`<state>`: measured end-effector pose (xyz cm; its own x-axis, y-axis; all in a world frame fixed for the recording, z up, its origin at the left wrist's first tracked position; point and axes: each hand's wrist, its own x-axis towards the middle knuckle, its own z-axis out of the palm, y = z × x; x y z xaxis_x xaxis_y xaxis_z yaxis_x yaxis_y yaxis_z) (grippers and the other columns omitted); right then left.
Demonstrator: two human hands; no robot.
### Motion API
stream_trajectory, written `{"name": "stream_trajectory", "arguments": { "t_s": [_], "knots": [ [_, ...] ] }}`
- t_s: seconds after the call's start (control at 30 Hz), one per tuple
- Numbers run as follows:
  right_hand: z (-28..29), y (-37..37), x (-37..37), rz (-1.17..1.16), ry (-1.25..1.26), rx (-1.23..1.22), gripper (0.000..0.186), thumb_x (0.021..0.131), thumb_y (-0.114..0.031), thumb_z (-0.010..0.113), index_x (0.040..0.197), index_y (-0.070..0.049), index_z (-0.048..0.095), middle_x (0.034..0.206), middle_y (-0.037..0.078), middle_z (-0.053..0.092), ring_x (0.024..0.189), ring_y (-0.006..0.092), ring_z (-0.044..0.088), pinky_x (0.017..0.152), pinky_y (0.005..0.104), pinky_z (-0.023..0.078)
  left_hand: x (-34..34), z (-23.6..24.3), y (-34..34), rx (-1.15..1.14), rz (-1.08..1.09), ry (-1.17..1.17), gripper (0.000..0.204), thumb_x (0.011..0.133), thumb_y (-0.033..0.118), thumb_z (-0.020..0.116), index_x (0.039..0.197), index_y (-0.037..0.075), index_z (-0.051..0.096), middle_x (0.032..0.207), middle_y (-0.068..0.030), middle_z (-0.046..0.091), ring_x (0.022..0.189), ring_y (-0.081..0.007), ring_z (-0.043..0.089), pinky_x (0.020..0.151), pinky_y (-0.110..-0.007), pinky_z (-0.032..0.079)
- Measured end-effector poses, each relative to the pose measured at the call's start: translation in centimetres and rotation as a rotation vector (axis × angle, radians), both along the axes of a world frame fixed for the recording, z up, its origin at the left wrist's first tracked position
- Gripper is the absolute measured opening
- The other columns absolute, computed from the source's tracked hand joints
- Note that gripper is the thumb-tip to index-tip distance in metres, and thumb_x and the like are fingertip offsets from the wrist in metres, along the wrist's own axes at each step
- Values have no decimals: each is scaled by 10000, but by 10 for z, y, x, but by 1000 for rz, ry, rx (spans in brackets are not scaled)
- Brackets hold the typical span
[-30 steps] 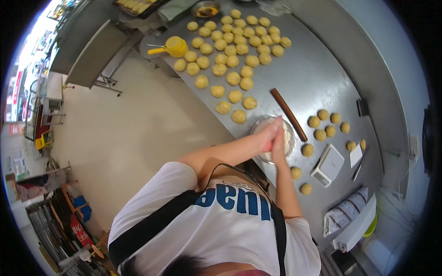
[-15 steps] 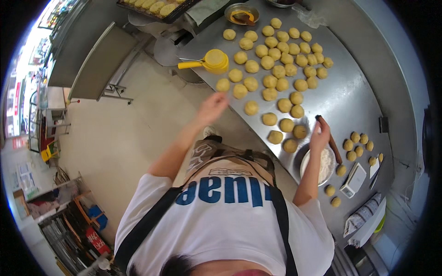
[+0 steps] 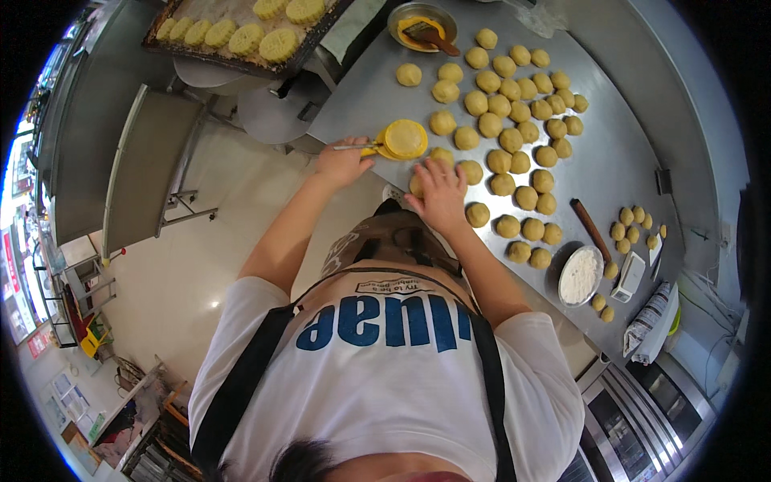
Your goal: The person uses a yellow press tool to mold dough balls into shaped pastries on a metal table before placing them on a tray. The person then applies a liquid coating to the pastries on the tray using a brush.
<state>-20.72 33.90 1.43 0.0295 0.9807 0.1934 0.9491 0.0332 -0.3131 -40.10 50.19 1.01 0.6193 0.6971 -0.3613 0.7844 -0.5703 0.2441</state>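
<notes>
**Both hands drop to the near edge of the steel table**

Half a second ago the left hand hung in the air short of the yellow mould and the right hand was out by the flour bowl; now both have come in to the near table edge. The left hand (image 3: pixel 341 163) closes on the handle of the round yellow mould (image 3: pixel 402 139), which sits on the steel table (image 3: pixel 618 153) and shows a pale yellow disc of dough in its cup. The right hand (image 3: pixel 440 191) lies flat and spread, fingers unclenched, over a dough ball (image 3: pixel 418 185) just beside the mould; it presses or covers the ball rather than gripping it.

Rows of dough balls (image 3: pixel 514 120) fill the table beyond the hands. A small metal bowl (image 3: pixel 421 21) at the far end holds orange-yellow liquid with a brush (image 3: pixel 430 34) resting in it. A dark baking tray (image 3: pixel 241 36) to the far left carries stamped, patterned yellow cakes (image 3: pixel 279 45). Well to the right, a shallow round bowl (image 3: pixel 580 275) is filled with white flour, a wooden rolling pin (image 3: pixel 590 230) lies just beside it, and a cluster of smaller dough pieces (image 3: pixel 634 227) sits near a white scraper (image 3: pixel 629 275).
</notes>
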Motion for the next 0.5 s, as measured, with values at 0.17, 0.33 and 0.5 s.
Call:
{"name": "stream_trajectory", "arguments": {
  "t_s": [0.17,0.33,0.5],
  "knots": [
    [24,108,-13,-159,139,216,434,853,-375,606,1158,-68,568,1206,159,569,1167,304,506,998,473,355,-8,3,12,-141,-60,-126,374,912,430,557,1121,120,549,982,-120,663,938,-308,640,802,-405,512],
    [42,173,-12,-60,-65,-563,546,931,-534,405,1078,-61,633,1079,147,650,1075,316,580,887,466,444,-22,-51,19,-104,-98,-648,226,852,183,710,990,61,579,854,-144,646,752,-312,616,680,-317,509],
    [19,167,-19,-148,-33,-387,528,935,-547,397,1059,-104,656,1019,139,656,1020,319,593,861,455,460,-31,-67,22,-429,6,-559,231,882,215,655,1001,60,531,855,-178,645,768,-372,613,665,-392,509]
  ]
}}
